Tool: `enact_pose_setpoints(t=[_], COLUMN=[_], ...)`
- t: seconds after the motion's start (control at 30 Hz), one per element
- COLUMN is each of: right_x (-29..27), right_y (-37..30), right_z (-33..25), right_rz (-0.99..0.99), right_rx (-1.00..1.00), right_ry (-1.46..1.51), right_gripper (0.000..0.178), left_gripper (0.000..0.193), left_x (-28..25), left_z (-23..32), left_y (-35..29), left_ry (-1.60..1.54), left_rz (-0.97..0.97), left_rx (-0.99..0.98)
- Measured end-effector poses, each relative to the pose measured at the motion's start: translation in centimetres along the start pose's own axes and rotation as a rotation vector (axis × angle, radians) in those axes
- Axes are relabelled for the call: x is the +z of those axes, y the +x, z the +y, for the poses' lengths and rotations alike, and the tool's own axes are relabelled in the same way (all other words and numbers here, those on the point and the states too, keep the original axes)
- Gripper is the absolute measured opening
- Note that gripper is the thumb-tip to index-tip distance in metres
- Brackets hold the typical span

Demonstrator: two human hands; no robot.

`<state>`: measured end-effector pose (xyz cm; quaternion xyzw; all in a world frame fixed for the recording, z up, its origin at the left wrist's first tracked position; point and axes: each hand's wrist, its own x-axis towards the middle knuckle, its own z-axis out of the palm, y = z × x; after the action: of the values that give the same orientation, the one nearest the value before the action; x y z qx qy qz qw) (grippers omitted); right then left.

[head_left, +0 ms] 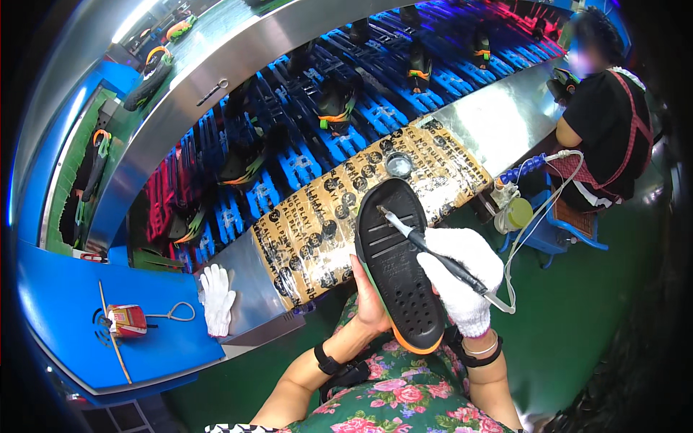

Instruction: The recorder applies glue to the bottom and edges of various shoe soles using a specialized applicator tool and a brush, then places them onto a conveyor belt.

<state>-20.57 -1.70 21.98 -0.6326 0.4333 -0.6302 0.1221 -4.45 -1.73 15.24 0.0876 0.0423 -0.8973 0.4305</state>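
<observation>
Though gloved, right hand [473, 256] around tool [453, 268]

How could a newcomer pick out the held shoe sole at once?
Start from the brown paper on the metal ledge. In front of it, the bare left hand holds the black sole, slotted at the far end, with round holes toward its orange-edged end. Unlike the shoes on the blue slats, it has a slim tool over it.

Black sole [398, 263]: open pass left of far end, over brown covering [328, 231]; dish [398, 165] just beyond; pale tube [499, 303] bars right.
</observation>
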Motion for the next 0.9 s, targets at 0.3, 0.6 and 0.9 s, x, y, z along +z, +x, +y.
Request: enact_pose_setpoints(t=[0.3,0.6,0.9], right_x=[-0.2,-0.2,0.1], right_y=[-0.7,-0.7,-2.3], right_z=[-0.9,-0.5,-0.4], right_rz=[-0.019,-0.048,-0.144], right_rx=[0.372,0.017,0.057], right_ry=[0.096,-0.147,0.053], right_gripper=[0.024,0.030,0.023], left_gripper=[0.095,0.108,0.101], left_x=[-2.9,-2.6,-4.8], left_z=[0.8,-1.2,-0.3], left_y=[0.6,-0.1,0.4], left_ry=[0.189,0.279,0.600], left_rz=[-0.392,0.118,0.119], left_rx=[-0.092,0.043,0.100])
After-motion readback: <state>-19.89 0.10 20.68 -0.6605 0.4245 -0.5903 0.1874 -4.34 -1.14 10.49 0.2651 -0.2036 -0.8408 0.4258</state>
